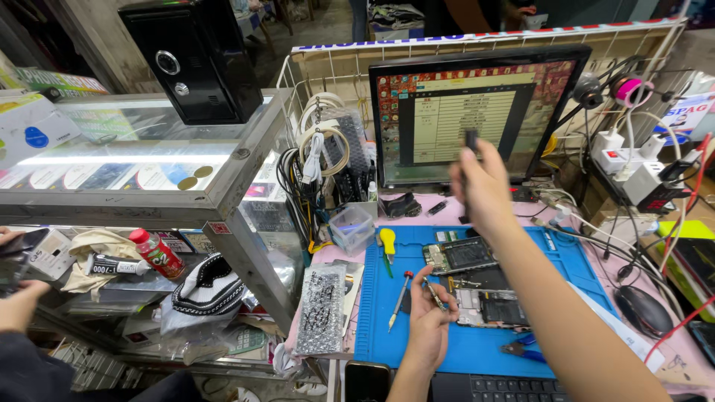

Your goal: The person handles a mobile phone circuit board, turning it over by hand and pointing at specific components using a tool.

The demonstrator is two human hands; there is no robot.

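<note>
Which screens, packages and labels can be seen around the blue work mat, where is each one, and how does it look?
Monitor: upright behind the blue mat, black frame, lit with a pale table window.
Red bottle: lying on the shelf at left, white cap, green and white label.
White tube: beside the bottle, lying flat, dark print.
White box: on the glass counter, far left, blue oval mark.
Sign strip: above the wire rack, white with blue lettering and red stripes.

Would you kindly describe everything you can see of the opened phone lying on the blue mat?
The opened phone lies flat on the blue work mat, its cover off, showing dark internal parts and silvery metal framing. The left hand rests at its left edge, holding a thin tool at it. A separate board-like piece lies just behind it. The right hand is raised above, not touching.
</note>
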